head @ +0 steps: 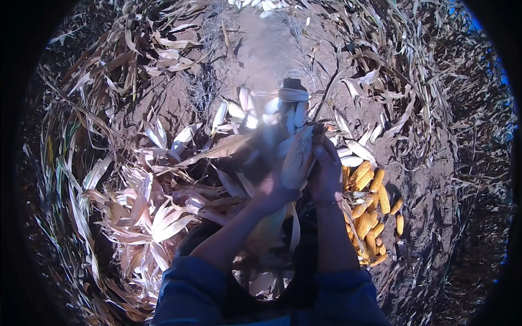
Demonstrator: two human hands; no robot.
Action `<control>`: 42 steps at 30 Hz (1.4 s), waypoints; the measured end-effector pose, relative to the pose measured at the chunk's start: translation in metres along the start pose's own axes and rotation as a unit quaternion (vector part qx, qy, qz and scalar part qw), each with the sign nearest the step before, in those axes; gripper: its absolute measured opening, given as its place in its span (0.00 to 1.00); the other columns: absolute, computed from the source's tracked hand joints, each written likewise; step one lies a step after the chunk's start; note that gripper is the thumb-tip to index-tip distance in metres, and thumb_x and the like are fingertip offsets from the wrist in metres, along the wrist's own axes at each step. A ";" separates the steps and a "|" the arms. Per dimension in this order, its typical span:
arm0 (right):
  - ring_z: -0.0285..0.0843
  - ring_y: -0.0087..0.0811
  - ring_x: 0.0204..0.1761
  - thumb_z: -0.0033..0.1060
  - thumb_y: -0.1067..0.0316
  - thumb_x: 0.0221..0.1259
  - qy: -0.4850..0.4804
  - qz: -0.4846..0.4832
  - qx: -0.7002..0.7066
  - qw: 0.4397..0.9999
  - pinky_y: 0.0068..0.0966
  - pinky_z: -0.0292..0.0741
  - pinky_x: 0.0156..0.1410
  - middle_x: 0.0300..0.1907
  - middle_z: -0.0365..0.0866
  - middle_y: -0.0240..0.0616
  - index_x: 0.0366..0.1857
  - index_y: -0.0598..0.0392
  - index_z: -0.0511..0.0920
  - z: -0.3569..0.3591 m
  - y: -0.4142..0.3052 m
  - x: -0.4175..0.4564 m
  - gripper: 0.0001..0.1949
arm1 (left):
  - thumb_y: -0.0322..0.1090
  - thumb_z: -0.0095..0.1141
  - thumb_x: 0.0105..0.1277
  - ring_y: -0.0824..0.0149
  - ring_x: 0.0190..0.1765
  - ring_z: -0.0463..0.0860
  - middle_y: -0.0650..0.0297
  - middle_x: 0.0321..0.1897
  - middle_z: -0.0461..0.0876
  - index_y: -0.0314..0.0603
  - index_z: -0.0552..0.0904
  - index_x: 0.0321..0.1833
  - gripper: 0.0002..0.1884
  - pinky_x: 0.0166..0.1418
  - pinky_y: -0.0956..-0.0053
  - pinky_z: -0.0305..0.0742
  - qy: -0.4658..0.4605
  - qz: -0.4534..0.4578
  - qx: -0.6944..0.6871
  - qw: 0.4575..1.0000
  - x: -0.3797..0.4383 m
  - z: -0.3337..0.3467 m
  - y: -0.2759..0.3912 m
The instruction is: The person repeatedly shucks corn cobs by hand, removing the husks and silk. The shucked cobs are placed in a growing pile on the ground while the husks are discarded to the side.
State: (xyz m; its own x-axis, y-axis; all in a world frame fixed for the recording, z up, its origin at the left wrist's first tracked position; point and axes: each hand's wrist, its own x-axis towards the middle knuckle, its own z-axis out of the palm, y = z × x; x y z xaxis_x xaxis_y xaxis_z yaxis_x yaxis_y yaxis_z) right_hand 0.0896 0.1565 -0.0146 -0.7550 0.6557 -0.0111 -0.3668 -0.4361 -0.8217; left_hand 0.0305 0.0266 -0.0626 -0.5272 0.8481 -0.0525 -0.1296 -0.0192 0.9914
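Note:
An ear of corn in its pale, dry husk point(297, 157) stands tilted in front of me. My left hand point(277, 187) is closed around its lower end. At its upper right side my right hand point(326, 165) grips near the dark, frayed tip, thumb bent against it; whether a small tool is in that hand cannot be made out. Bare yellow corn ears point(367, 224) lie piled on the soil just right of my right forearm. Left of my left forearm spreads a heap of stripped husks point(151, 224).
More pale husk-covered ears point(293, 112) lie ahead, partly lost in glare and shadow. Dry cornstalks point(408, 53) line the right side, and further stalks point(98, 77) the left. Bare soil point(261, 49) runs between them. Another group of pale ears point(265, 5) shows at the far edge.

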 end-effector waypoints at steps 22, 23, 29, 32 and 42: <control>0.69 0.15 0.23 0.62 0.62 0.64 -0.244 0.241 -0.355 0.870 0.17 0.68 0.30 0.21 0.73 0.26 0.32 0.57 0.75 0.034 0.002 -0.041 0.10 | 0.69 0.41 0.67 0.61 0.47 0.81 0.51 0.46 0.80 0.32 0.73 0.60 0.40 0.55 0.69 0.77 0.278 0.005 -0.468 0.839 0.001 -0.067 0.066; 0.70 0.15 0.24 0.63 0.62 0.63 -0.268 0.236 -0.411 0.839 0.17 0.70 0.31 0.23 0.73 0.27 0.34 0.58 0.75 0.036 0.005 -0.039 0.11 | 0.68 0.42 0.67 0.62 0.47 0.81 0.52 0.45 0.81 0.32 0.74 0.59 0.39 0.54 0.70 0.76 0.277 -0.004 -0.375 0.885 0.002 -0.070 0.057; 0.76 0.25 0.47 0.71 0.66 0.53 -0.184 0.136 -0.286 0.931 0.25 0.74 0.54 0.48 0.77 0.38 0.58 0.59 0.68 0.039 0.023 -0.033 0.29 | 0.55 0.60 0.64 0.72 0.47 0.79 0.57 0.48 0.81 0.32 0.73 0.63 0.34 0.53 0.75 0.74 0.184 0.003 -0.015 0.983 -0.011 -0.079 0.051; 0.74 0.27 0.53 0.72 0.67 0.50 -0.158 0.039 -0.279 0.946 0.27 0.73 0.58 0.53 0.75 0.39 0.62 0.59 0.64 0.037 0.024 -0.028 0.34 | 0.60 0.60 0.61 0.72 0.49 0.77 0.59 0.49 0.80 0.38 0.70 0.67 0.39 0.54 0.76 0.73 0.102 -0.052 -0.030 0.993 -0.011 -0.065 0.058; 0.77 0.31 0.52 0.77 0.62 0.44 -0.146 0.063 -0.369 0.916 0.29 0.74 0.57 0.50 0.78 0.39 0.59 0.59 0.66 0.033 0.035 -0.032 0.36 | 0.54 0.53 0.69 0.68 0.61 0.73 0.55 0.61 0.71 0.36 0.60 0.71 0.36 0.62 0.74 0.69 0.124 0.063 0.202 0.970 -0.009 -0.043 0.087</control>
State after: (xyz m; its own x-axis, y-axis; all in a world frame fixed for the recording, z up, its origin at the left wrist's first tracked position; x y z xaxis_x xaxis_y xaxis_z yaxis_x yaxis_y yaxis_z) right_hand 0.0832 0.1000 -0.0240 -0.9191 0.3884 -0.0669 0.1182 0.1096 -0.9869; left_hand -0.0123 -0.0050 0.0191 -0.7102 0.6977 0.0941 0.2612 0.1369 0.9555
